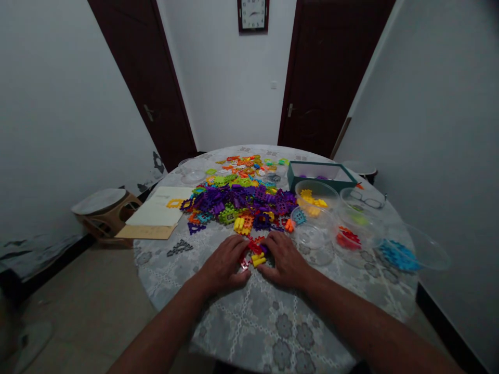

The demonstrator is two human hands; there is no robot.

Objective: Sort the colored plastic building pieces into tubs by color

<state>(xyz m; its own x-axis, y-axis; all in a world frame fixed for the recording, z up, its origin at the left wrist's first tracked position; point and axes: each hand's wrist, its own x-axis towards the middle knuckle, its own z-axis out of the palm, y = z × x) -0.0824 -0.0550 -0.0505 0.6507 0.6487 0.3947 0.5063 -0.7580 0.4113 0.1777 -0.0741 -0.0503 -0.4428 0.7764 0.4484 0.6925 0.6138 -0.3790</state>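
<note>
- Left hand [224,267] lies palm-down on the table [249,322], fingers loosely curled against the small red and yellow pieces [255,254].
- Right hand [286,262] mirrors it, touching them from the other side.
- Just beyond: the big block pile [241,197].
- Right: clear bowls [315,234].

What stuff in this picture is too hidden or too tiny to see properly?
- Head view: the red and yellow pieces lie partly under the left hand and right hand; the fingers hide any grip.
- The clock is cut off by the top edge.
- The teal box walls hide most of its inside.
- The glasses are dim and small.
</note>
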